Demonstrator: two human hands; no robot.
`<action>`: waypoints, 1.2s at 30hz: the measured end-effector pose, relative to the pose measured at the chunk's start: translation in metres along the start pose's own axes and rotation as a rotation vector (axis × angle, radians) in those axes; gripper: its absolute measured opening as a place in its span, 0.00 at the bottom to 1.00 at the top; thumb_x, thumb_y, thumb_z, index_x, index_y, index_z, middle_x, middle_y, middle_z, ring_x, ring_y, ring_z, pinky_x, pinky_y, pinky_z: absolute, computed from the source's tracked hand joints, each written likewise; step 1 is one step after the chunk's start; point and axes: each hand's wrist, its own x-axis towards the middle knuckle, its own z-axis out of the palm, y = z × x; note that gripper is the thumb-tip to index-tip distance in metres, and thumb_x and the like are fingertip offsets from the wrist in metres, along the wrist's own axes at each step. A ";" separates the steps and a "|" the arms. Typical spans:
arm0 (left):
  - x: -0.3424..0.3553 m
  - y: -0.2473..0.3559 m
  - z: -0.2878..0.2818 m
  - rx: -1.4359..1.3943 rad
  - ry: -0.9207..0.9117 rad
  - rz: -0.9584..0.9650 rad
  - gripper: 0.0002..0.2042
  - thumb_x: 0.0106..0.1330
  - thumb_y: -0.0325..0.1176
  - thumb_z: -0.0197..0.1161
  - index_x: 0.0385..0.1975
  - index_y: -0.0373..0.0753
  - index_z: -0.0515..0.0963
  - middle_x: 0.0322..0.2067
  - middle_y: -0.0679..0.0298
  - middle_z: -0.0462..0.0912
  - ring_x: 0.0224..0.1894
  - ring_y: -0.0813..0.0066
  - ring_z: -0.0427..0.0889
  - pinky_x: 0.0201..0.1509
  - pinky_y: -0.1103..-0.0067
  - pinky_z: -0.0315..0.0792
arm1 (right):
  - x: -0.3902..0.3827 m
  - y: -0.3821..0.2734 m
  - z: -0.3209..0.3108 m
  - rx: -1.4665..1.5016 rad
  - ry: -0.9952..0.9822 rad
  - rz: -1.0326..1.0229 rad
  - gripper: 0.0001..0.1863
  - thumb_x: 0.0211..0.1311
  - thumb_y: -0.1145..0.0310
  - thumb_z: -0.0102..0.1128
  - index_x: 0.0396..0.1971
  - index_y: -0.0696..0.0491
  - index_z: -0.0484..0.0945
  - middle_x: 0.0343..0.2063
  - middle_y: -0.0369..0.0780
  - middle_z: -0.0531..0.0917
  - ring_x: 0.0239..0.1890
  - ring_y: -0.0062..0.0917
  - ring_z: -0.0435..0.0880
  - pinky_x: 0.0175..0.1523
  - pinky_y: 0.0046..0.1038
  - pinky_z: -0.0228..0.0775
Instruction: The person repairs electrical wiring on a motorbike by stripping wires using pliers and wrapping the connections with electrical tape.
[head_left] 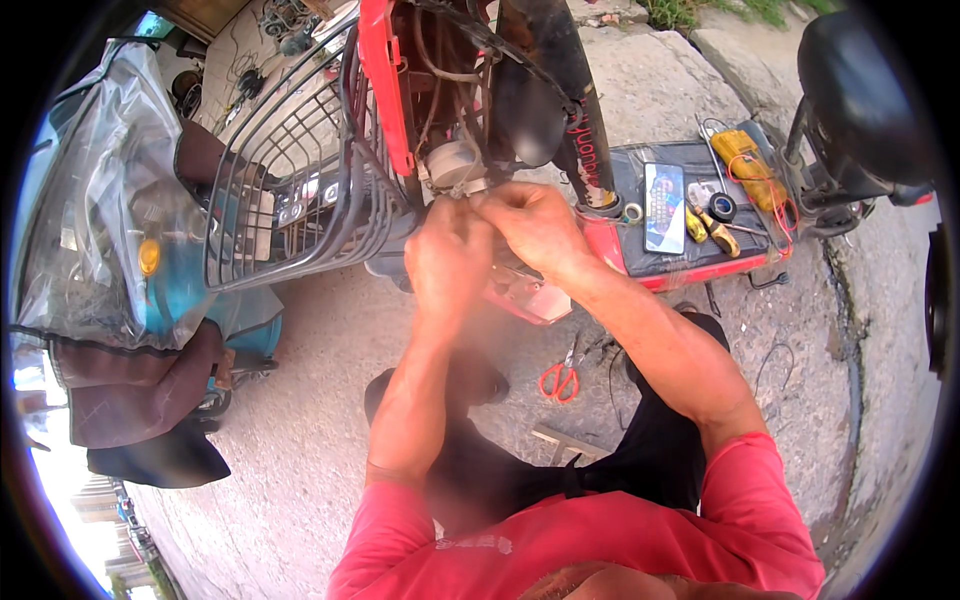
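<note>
Landmark: the wire basket (346,205). The round housing (455,162) was just right of it, among exposed cables (440,60) behind a red front panel (385,90). Access appeared complete; handling below the housing appeared in progress, and the cables were not yet covered. The left hand (450,245) and right hand (535,220) met at the housing's lower edge, fingers bent together; whether they gripped a wire could not be determined.

Well right of the basket, the footboard mat (625,175) carried a phone (664,208), a yellow meter (750,168), and a tape roll (722,208). Orange-handled scissors (559,382) lay on outdoor concrete (300,400), right of and nearer the person than the basket. A plastic-sheeted vehicle (130,200) stood left of it.
</note>
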 end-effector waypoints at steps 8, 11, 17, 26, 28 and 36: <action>0.000 0.002 0.001 0.024 -0.015 -0.026 0.14 0.66 0.39 0.63 0.45 0.37 0.85 0.39 0.45 0.90 0.45 0.41 0.89 0.52 0.57 0.80 | 0.001 0.012 0.011 0.159 0.104 0.034 0.08 0.69 0.68 0.69 0.35 0.59 0.88 0.31 0.35 0.87 0.35 0.16 0.81 0.41 0.23 0.75; 0.003 0.000 0.003 0.058 -0.025 -0.010 0.14 0.64 0.38 0.63 0.44 0.37 0.85 0.39 0.45 0.90 0.44 0.40 0.89 0.52 0.58 0.80 | 0.007 0.022 0.007 0.192 0.089 0.032 0.07 0.69 0.71 0.68 0.33 0.58 0.87 0.30 0.34 0.87 0.34 0.15 0.81 0.40 0.22 0.75; 0.000 0.001 0.001 -0.062 -0.054 -0.041 0.14 0.63 0.36 0.62 0.41 0.34 0.85 0.38 0.44 0.89 0.43 0.43 0.90 0.50 0.60 0.81 | 0.016 0.033 0.003 0.152 0.060 -0.068 0.10 0.69 0.68 0.69 0.31 0.59 0.85 0.27 0.35 0.85 0.28 0.16 0.79 0.32 0.27 0.72; -0.049 -0.019 0.024 -0.361 -0.476 -0.135 0.08 0.64 0.28 0.58 0.36 0.33 0.83 0.29 0.66 0.83 0.32 0.79 0.79 0.37 0.75 0.74 | 0.020 0.024 0.003 0.091 0.018 -0.052 0.10 0.66 0.67 0.72 0.29 0.57 0.85 0.24 0.33 0.84 0.27 0.15 0.76 0.31 0.25 0.66; -0.067 -0.008 0.028 -0.327 -0.709 -0.132 0.09 0.66 0.27 0.57 0.38 0.33 0.83 0.29 0.67 0.82 0.32 0.83 0.78 0.35 0.77 0.73 | 0.019 0.011 -0.006 0.052 0.005 -0.009 0.10 0.66 0.65 0.74 0.29 0.56 0.86 0.24 0.33 0.83 0.26 0.15 0.75 0.30 0.24 0.64; -0.066 -0.025 0.011 -0.253 -0.756 -0.117 0.11 0.66 0.31 0.61 0.45 0.34 0.84 0.33 0.62 0.85 0.35 0.76 0.83 0.40 0.74 0.76 | 0.016 -0.002 -0.019 0.002 -0.073 0.095 0.13 0.65 0.59 0.73 0.32 0.55 0.89 0.25 0.33 0.84 0.30 0.16 0.78 0.34 0.24 0.64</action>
